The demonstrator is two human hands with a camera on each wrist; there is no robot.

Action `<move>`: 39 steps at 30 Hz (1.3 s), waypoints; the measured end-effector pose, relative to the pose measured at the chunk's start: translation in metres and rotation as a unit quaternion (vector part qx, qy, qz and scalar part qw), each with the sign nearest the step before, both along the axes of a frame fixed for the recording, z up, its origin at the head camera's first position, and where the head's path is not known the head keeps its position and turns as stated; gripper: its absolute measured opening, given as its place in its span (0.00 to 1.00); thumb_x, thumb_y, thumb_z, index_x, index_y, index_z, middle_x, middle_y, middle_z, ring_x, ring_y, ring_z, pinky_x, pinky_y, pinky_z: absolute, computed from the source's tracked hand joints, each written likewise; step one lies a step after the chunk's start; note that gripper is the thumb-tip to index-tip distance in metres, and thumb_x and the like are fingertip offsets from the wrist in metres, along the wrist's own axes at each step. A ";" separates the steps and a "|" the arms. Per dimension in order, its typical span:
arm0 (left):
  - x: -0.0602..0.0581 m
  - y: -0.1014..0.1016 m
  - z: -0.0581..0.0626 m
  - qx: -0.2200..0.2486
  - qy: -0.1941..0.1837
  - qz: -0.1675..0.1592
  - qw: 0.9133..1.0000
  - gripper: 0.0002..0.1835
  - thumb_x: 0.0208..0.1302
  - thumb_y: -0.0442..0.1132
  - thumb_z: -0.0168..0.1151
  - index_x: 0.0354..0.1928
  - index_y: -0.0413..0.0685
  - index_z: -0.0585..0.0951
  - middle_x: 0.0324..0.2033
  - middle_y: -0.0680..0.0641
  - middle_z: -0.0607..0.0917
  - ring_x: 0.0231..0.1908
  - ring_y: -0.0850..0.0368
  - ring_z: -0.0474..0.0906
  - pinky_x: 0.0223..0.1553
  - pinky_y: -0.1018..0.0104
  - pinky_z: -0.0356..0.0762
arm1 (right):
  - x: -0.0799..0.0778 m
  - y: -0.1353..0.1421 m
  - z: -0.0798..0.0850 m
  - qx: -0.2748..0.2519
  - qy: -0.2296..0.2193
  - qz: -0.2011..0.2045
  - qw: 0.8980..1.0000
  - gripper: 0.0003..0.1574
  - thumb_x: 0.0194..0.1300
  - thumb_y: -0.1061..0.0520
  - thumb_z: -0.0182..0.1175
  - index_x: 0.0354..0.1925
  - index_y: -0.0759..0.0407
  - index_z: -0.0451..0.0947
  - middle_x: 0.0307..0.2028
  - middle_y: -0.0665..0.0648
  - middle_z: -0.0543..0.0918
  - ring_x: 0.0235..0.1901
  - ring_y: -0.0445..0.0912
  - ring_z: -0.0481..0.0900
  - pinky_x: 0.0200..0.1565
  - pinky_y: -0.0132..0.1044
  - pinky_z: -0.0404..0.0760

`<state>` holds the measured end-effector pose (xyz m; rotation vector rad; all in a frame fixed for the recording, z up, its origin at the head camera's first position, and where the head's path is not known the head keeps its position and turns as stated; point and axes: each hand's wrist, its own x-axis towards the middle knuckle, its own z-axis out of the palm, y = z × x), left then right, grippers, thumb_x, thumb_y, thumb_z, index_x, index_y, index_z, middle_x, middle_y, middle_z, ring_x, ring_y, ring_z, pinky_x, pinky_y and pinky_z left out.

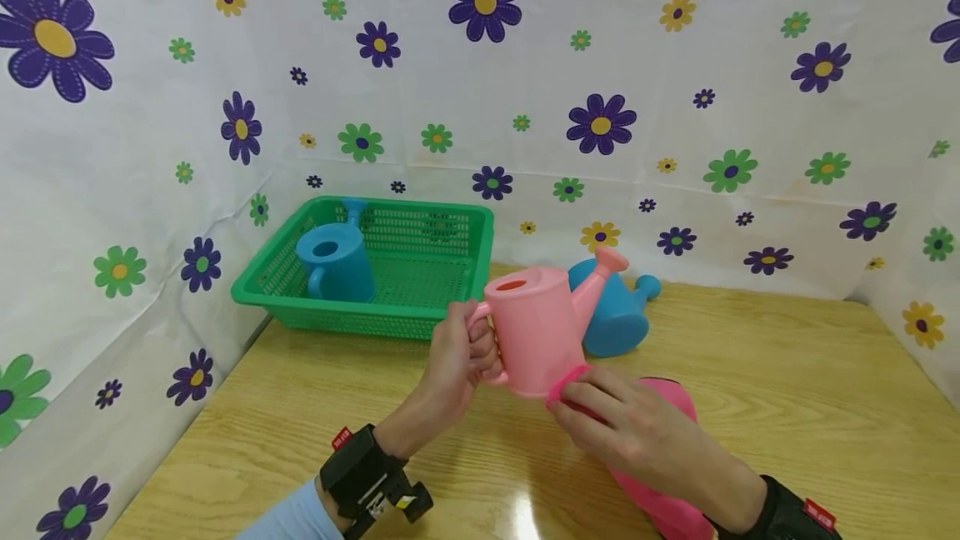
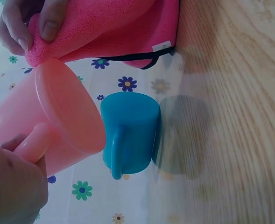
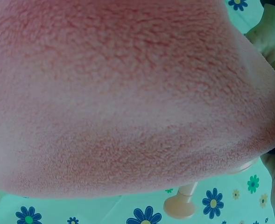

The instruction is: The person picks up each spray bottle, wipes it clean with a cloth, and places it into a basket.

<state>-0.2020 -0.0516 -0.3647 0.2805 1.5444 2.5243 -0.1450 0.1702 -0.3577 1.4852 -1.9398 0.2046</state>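
Observation:
My left hand [image 1: 467, 352] grips the handle of a pink watering can [image 1: 531, 332], lifted off the table with its spout pointing right. A bright pink cloth [image 2: 104, 28] is pinched in my right hand [image 1: 626, 423], its edge pressed to the can's lower right side near the base. The rest of the cloth hangs below that hand toward the table. In the right wrist view the cloth [image 3: 128, 102] fills most of the picture and hides much of the can. Behind the pink can, a blue watering can [image 1: 617, 319] sits on the table, partly covered in the head view.
A green basket [image 1: 360, 319] stands at the back left of the wooden table [image 1: 787, 390]. Inside it is another blue watering can [image 1: 337, 261], upright at the left end. A flower-patterned sheet [image 1: 420, 90] hangs behind and along both sides.

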 end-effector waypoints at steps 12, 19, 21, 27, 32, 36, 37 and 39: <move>-0.008 0.006 -0.009 -0.023 -0.004 -0.030 0.999 0.25 0.72 0.42 0.35 0.13 0.52 0.52 0.07 0.57 0.54 0.09 0.60 0.48 0.14 0.68 0.49 | -0.004 0.003 -0.006 -0.005 0.005 -0.011 1.000 0.29 0.81 0.56 0.34 0.43 0.63 0.83 0.38 0.55 0.85 0.41 0.49 0.78 0.39 0.40 0.85; -0.008 0.011 -0.014 -0.050 0.001 -0.056 0.997 0.24 0.72 0.41 0.35 0.13 0.51 0.54 0.08 0.57 0.54 0.10 0.62 0.49 0.14 0.68 0.48 | -0.006 0.006 -0.007 -0.028 0.008 -0.024 0.999 0.29 0.81 0.54 0.36 0.42 0.63 0.83 0.38 0.56 0.84 0.40 0.49 0.78 0.38 0.41 0.84; -0.008 0.012 -0.015 -0.054 0.001 -0.057 0.997 0.24 0.72 0.41 0.36 0.13 0.50 0.54 0.08 0.57 0.55 0.10 0.61 0.49 0.14 0.68 0.49 | -0.007 0.007 -0.007 -0.036 0.011 -0.026 0.999 0.29 0.81 0.54 0.36 0.42 0.64 0.83 0.37 0.57 0.84 0.39 0.49 0.78 0.38 0.41 0.84; -0.006 0.013 -0.019 -0.071 0.004 -0.057 0.996 0.24 0.72 0.39 0.34 0.13 0.50 0.55 0.07 0.57 0.57 0.10 0.60 0.51 0.14 0.69 0.51 | -0.008 0.009 -0.005 -0.052 0.023 -0.038 0.998 0.27 0.80 0.53 0.39 0.43 0.64 0.83 0.37 0.57 0.84 0.38 0.50 0.78 0.36 0.41 0.84; -0.004 0.013 -0.022 -0.071 0.003 -0.067 0.995 0.23 0.71 0.39 0.36 0.13 0.50 0.56 0.07 0.57 0.58 0.09 0.60 0.51 0.13 0.70 0.52 | -0.008 0.011 -0.002 -0.075 0.032 -0.049 0.996 0.26 0.78 0.50 0.42 0.45 0.66 0.82 0.38 0.59 0.84 0.38 0.51 0.79 0.34 0.43 0.86; -0.003 0.013 -0.024 -0.076 0.003 -0.073 0.994 0.24 0.70 0.40 0.35 0.12 0.50 0.56 0.06 0.57 0.57 0.09 0.61 0.51 0.13 0.70 0.51 | -0.009 0.013 0.000 -0.094 0.040 -0.056 0.993 0.28 0.78 0.49 0.41 0.44 0.67 0.83 0.37 0.61 0.84 0.38 0.52 0.80 0.32 0.45 0.87; -0.003 0.013 -0.024 -0.080 0.005 -0.074 0.994 0.24 0.71 0.40 0.35 0.12 0.50 0.56 0.06 0.57 0.57 0.09 0.61 0.52 0.13 0.70 0.51 | -0.009 0.013 0.000 -0.098 0.042 -0.059 0.993 0.29 0.78 0.49 0.41 0.44 0.67 0.83 0.37 0.61 0.85 0.38 0.52 0.80 0.32 0.46 0.87; -0.002 0.012 -0.024 -0.089 0.007 -0.077 0.993 0.24 0.71 0.41 0.35 0.12 0.50 0.56 0.07 0.57 0.57 0.09 0.61 0.52 0.13 0.70 0.52 | -0.010 0.015 0.002 -0.103 0.042 -0.065 0.992 0.29 0.78 0.48 0.41 0.44 0.67 0.83 0.38 0.61 0.85 0.38 0.52 0.81 0.33 0.46 0.87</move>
